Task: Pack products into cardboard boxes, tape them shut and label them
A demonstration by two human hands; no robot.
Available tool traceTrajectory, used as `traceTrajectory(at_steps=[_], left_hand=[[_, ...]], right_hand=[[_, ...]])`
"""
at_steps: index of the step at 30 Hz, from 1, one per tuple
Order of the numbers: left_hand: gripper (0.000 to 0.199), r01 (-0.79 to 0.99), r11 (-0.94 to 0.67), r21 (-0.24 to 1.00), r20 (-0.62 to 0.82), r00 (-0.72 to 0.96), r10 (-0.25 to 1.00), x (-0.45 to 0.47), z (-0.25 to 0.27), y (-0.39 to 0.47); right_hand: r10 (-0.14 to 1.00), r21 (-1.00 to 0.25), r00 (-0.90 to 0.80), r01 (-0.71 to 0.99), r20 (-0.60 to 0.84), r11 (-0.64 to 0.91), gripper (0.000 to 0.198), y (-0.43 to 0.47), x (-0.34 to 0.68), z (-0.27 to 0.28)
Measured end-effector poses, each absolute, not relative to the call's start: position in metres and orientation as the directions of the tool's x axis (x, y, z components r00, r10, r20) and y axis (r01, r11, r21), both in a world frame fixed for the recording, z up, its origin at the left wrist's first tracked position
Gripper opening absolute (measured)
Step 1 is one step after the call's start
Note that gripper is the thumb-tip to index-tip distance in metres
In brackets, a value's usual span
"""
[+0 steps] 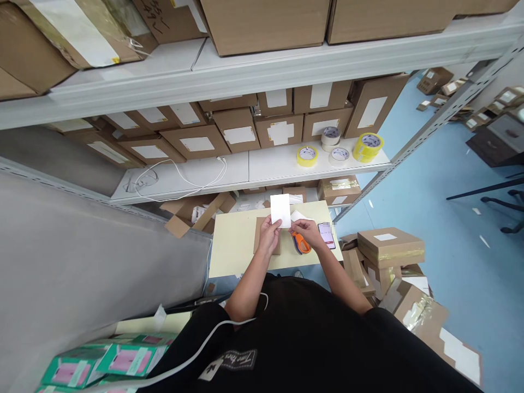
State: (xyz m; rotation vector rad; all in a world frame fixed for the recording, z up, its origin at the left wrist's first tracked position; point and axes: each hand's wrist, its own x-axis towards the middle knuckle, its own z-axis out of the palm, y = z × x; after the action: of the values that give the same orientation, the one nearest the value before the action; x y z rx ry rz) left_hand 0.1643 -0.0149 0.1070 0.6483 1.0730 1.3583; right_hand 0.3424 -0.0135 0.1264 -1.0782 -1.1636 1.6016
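My left hand (269, 236) holds a small white label sheet (280, 210) upright, thumb on its front. At the sheet's lower right corner, my right hand (308, 230) has its fingers pinched together. Just beneath that hand lies an orange-and-dark tool (302, 244), perhaps a tape cutter, partly covered by the fingers. Another white paper (299, 216) shows behind the right hand. Under my left wrist a flat brown cardboard box (257, 233) rests on the pale yellow table (233, 245). A phone (326, 236) with a lit screen lies at the table's right side.
Above the table, a white shelf (270, 164) carries cardboard boxes, a white cable (184, 183) and several tape rolls (367, 146). An open carton (196, 213) stands at the table's back left. Boxes (391, 245) are piled on the right. Green packages (123, 357) sit lower left.
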Motion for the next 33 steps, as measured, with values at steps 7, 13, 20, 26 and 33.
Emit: traceTrajectory(at_steps=[7, 13, 20, 26, 33], left_hand=[[0.055, -0.479, 0.154, 0.864, -0.243, -0.128, 0.962, 0.166, 0.108, -0.015], [0.081, -0.374, 0.182, 0.909, -0.259, -0.168, 0.951, 0.168, 0.106, -0.015], [0.035, -0.037, 0.08, 0.996, -0.081, -0.019, 0.997, 0.172, 0.127, -0.023], [0.039, -0.1, 0.153, 0.983, -0.157, -0.029, 0.987, 0.171, 0.136, -0.024], [0.055, -0.314, 0.24, 0.919, -0.269, -0.052, 0.962, 0.173, 0.13, -0.028]], right_hand=[[0.953, -0.974, -0.267, -0.134, -0.144, -0.184, 0.029, -0.013, 0.343, 0.127], [0.952, -0.972, -0.283, -0.162, -0.117, -0.167, 0.028, -0.014, 0.341, 0.129], [0.97, -0.974, -0.233, -0.196, -0.067, -0.114, 0.029, -0.013, 0.337, 0.125], [0.963, -0.978, -0.263, -0.175, -0.062, -0.11, 0.027, -0.015, 0.338, 0.125], [0.965, -0.974, -0.247, -0.182, -0.086, -0.133, 0.028, -0.019, 0.338, 0.123]])
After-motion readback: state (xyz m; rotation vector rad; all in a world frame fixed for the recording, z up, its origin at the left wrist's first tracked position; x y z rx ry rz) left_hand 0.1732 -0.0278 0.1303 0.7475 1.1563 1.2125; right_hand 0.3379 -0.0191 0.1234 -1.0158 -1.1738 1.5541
